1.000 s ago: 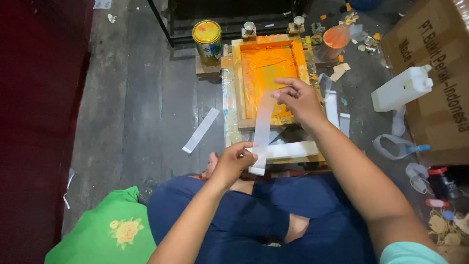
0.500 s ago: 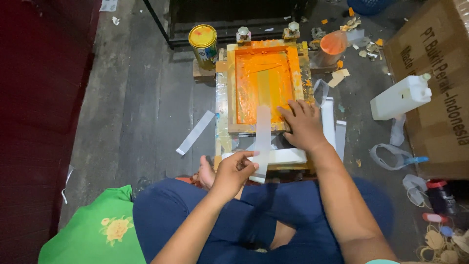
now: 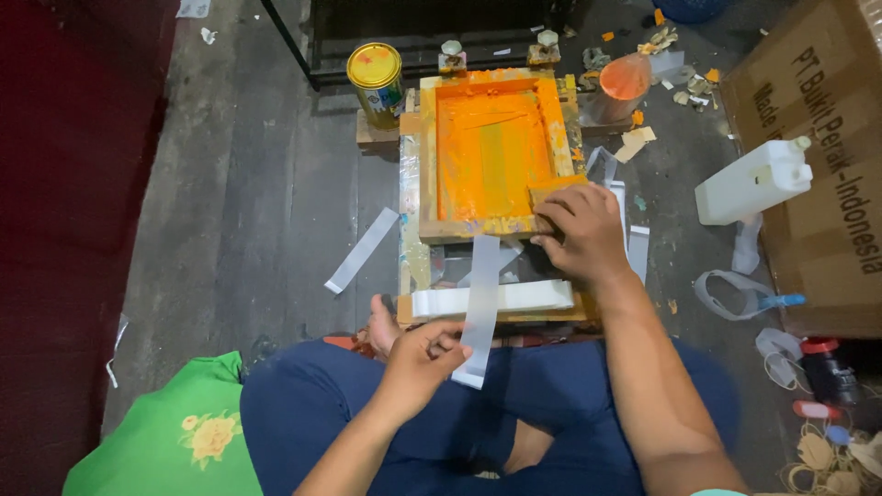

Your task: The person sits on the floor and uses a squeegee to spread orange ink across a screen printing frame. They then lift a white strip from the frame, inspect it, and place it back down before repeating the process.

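Observation:
A wooden screen-printing frame (image 3: 432,156) coated with orange ink lies on a small printing board on the floor in front of me. My right hand (image 3: 581,231) rests on the frame's near right corner, fingers curled over the wood. My left hand (image 3: 424,354) pinches the near end of a long white ribbon strip (image 3: 480,303), whose far end runs under the frame's near edge. A stack of white strips (image 3: 514,298) lies across the board just below the frame. My crossed legs in blue trousers are beneath both arms.
A yellow-lidded tin (image 3: 375,78) stands left of the frame, an orange-stained plastic cup (image 3: 617,84) to its right. A white jerrycan (image 3: 755,179) and cardboard box (image 3: 818,165) sit at right. A loose strip (image 3: 362,249) lies left; green cloth (image 3: 165,436) is at bottom left.
My right hand moved from the screen's middle down to the frame's near right corner. The strip now runs under the frame rather than lying over the orange mesh.

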